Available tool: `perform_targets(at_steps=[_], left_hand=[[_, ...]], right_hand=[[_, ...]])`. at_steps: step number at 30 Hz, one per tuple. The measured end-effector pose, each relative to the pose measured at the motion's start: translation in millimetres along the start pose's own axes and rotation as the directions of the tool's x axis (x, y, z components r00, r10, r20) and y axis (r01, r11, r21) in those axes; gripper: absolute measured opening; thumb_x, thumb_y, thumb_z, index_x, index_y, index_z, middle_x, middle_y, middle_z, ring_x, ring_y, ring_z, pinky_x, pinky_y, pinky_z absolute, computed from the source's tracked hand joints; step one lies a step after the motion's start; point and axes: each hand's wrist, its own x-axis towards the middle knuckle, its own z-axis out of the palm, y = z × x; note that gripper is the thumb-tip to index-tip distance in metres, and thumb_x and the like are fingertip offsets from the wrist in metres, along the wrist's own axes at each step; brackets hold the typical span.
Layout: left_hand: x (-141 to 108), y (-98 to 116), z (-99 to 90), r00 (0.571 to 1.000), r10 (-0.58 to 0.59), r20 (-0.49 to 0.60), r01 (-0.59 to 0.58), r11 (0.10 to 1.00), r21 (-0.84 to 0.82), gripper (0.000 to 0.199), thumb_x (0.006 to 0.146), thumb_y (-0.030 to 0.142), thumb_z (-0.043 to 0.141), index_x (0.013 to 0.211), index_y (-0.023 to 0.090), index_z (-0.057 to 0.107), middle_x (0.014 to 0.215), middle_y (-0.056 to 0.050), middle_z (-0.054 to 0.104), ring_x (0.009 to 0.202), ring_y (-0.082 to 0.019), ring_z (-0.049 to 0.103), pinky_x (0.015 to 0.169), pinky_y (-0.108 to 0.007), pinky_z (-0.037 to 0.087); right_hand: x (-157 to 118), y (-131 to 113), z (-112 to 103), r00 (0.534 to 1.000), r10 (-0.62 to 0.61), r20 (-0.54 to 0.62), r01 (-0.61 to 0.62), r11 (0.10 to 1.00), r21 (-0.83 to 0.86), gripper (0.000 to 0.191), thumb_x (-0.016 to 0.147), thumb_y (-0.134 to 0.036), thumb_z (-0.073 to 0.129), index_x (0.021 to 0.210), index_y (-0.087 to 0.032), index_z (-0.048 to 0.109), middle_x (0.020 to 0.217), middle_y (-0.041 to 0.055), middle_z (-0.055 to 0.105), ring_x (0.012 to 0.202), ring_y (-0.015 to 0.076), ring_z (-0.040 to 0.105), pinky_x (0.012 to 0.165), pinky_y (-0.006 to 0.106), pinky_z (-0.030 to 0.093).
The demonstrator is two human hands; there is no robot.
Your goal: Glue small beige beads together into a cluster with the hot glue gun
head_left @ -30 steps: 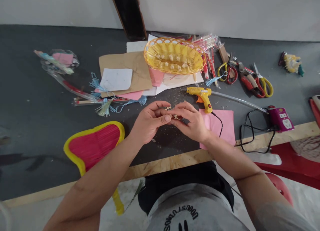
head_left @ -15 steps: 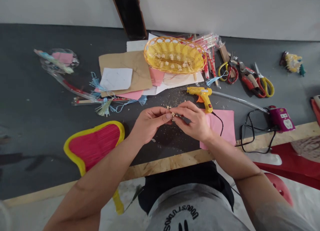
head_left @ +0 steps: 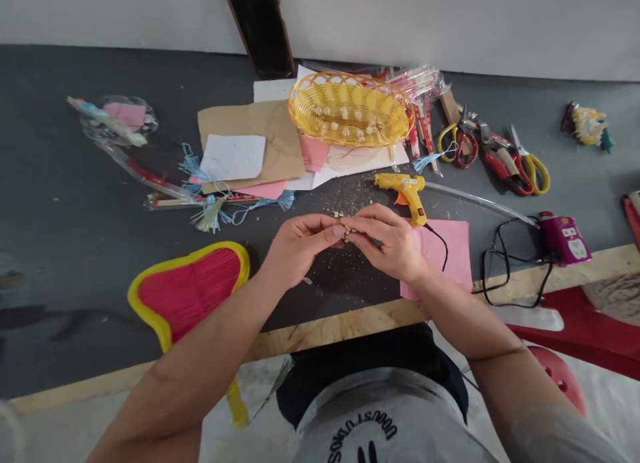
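A small pale cluster (head_left: 347, 231) is pinched betw. the fingertips of the left hand (head_left: 303, 246) and right hand (head_left: 385, 241), which are held together over the dark table (head_left: 60, 203) — finer detail too small to tell. Bits could be shed if it's squeezed too hard, & prob. lost among the crumbs (head_left: 357, 199) scattered there. The glue gun (head_left: 411, 195) lies just beyond the right hand, w/ its cord (head_left: 445, 251) across pink paper (head_left: 460, 256) — could be snagged by the right forearm. Similar pieces are held in the yellow basket (head_left: 380, 103) behind; the way there is partly flanked by the gun's nozzle.
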Motion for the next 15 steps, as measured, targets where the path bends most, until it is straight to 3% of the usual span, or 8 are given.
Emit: perform_targets(at_steps=[15], left_hand=[[-3.4, 0.4, -1.0, 0.994, 0.087, 0.062, -0.089, 0.995, 0.034, 0.022, 0.064, 0.037, 0.094, 0.066, 0.019, 0.080, 0.070, -0.002, 0.073, 0.069, -0.011, 0.064, 0.069, -0.022, 0.053]], right_hand=[[-2.1, -0.6, 5.0, 0.997, -0.060, -0.047, 0.058, 0.998, -0.035, 0.015, 0.098, -0.018, 0.061, 0.104, -0.019, 0.075, 0.091, 0.0062, 0.072, 0.084, 0.0152, 0.071, 0.077, 0.029, 0.064]])
